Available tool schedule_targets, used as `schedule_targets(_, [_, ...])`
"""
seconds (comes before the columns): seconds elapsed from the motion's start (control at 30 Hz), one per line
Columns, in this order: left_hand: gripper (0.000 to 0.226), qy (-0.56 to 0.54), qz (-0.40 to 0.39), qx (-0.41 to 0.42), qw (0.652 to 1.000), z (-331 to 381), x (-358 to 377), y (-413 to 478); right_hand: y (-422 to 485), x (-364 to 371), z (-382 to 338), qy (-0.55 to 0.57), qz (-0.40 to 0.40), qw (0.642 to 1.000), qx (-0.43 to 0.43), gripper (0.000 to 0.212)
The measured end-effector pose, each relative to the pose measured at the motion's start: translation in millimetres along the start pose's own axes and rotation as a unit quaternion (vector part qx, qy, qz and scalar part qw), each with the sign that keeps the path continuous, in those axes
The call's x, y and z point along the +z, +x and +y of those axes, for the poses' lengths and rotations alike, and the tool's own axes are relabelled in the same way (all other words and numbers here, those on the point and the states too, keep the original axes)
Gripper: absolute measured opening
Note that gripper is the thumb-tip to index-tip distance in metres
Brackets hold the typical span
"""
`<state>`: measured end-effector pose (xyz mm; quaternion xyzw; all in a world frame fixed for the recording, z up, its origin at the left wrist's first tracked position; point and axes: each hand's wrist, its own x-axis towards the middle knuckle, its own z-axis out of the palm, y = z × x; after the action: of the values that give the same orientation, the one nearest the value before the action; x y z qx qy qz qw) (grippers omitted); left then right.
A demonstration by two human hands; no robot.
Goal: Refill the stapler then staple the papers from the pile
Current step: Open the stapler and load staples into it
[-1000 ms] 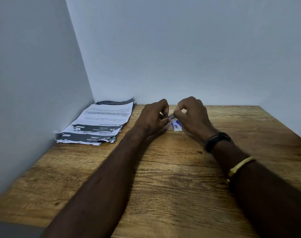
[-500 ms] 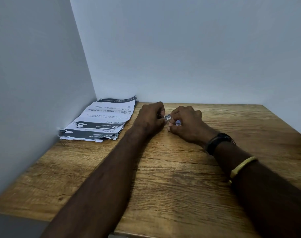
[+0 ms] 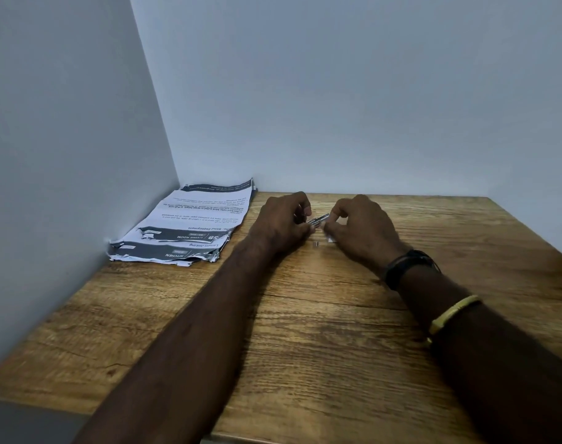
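left hand and right hand meet low over the brown wood-grain worktop. each grip is pinched on one end of a small silver metal piece; stapler or staple strip, cannot tell. pile of torn white-and-grey printed papers lies in the worktop's far left corner, clear of both hands.
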<state>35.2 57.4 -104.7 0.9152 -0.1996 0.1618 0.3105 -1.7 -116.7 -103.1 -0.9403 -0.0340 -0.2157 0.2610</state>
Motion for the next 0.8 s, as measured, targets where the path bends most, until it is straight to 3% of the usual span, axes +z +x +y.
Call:
schedule_targets(0.1, [0.025, -0.002, -0.002, 0.004, 1.0, 1, 0, 0, 0, 4, 2, -0.039, -0.056, 0.998, 0.011, 0.023])
schedule_targets(0.23, [0.024, -0.007, -0.009, 0.01, 1.0, 2, 0, 1, 5, 5, 2, -0.025, -0.039, 0.999, 0.023, 0.018])
schedule_targets(0.33, [0.023, -0.03, 0.031, 0.026, 0.999, 7, -3, 2, 6, 2, 3, -0.006, 0.009, 0.999, 0.037, 0.015])
schedule_targets(0.47, [0.021, -0.076, 0.112, 0.024, 0.991, 24, -10, 5, 9, -1, 2, 0.047, 0.101, 0.994, -0.015, 0.019])
schedule_targets(0.63, [0.024, -0.174, 0.129, -0.047, 0.975, 41, -10, 10, 7, -3, -10, 0.123, 0.169, 0.973, -0.099, 0.022])
schedule_targets(0.7, [0.026, -0.256, 0.103, -0.099, 0.956, 43, -9, 11, 6, -3, -12, 0.134, 0.177, 0.968, -0.119, 0.025])
schedule_targets(0.8, [0.035, -0.397, 0.079, -0.173, 0.898, 43, -10, 9, 5, -3, -12, 0.153, 0.173, 0.965, -0.127, 0.028])
